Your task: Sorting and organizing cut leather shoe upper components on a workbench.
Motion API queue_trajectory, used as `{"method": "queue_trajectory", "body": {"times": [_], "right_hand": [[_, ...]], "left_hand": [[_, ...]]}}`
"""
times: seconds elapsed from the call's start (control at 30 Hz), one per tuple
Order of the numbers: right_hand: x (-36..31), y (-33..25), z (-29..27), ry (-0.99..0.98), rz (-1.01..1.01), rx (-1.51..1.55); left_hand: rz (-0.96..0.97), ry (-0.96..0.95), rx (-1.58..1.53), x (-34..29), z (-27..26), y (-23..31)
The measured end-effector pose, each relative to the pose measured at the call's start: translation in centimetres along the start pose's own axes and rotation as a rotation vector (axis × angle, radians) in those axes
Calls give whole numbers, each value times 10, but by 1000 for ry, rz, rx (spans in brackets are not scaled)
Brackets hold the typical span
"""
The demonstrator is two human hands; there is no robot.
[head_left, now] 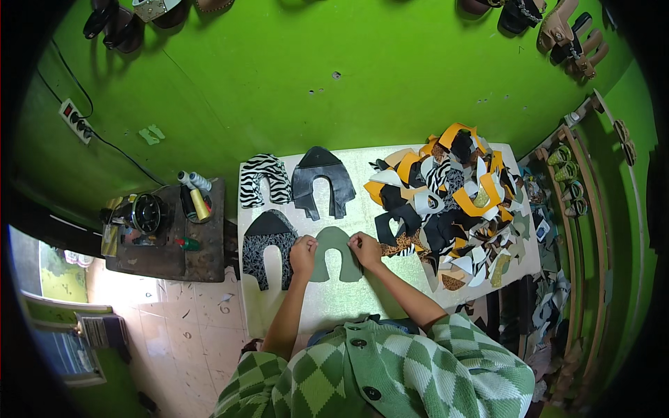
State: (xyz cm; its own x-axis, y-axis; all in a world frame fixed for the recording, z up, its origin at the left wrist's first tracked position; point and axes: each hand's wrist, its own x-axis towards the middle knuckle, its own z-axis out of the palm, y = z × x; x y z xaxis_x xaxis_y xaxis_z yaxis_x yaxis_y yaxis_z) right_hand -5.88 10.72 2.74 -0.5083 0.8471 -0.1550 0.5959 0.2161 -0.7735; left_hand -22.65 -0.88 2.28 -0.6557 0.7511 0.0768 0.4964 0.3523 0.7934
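A grey-green horseshoe-shaped shoe upper piece (330,239) lies flat on the white table (293,313) in front of me. My left hand (303,255) is closed at its left edge, and my right hand (365,249) pinches at its right edge. Beside my left hand lies a black-and-grey patterned upper piece (281,240) with a plain black top. Farther back are a zebra-striped stack of upper pieces (277,171) and a black stack of upper pieces (323,167). My fingertips partly cover the green piece's edges.
A big heap of colourful offcuts (446,216) covers the table's right side. Left stands a sewing machine (145,214) on a dark bench with thread cones (200,206). Wooden racks (568,230) with sandals run along the right wall. A power strip (74,120) hangs on the green wall.
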Motion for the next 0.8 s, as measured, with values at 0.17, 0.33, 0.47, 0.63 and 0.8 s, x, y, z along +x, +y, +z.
{"method": "queue_trajectory", "body": {"times": [0.17, 0.33, 0.47, 0.63, 0.8], "right_hand": [[-8, -17, -2, 67, -62, -79], [-24, -19, -15, 94, -414, -259], [-55, -11, -18, 2, -574, -458], [-65, 24, -2, -16, -529, -622], [-65, 16, -20, -55, -471, -449]], "left_hand": [[-26, -44, 158, -4, -6, 3], [190, -15, 398, -26, -8, 37], [308, -101, 541, -59, 6, 26], [300, -232, 699, -78, 24, 3], [235, -234, 685, -79, 30, 7]]}}
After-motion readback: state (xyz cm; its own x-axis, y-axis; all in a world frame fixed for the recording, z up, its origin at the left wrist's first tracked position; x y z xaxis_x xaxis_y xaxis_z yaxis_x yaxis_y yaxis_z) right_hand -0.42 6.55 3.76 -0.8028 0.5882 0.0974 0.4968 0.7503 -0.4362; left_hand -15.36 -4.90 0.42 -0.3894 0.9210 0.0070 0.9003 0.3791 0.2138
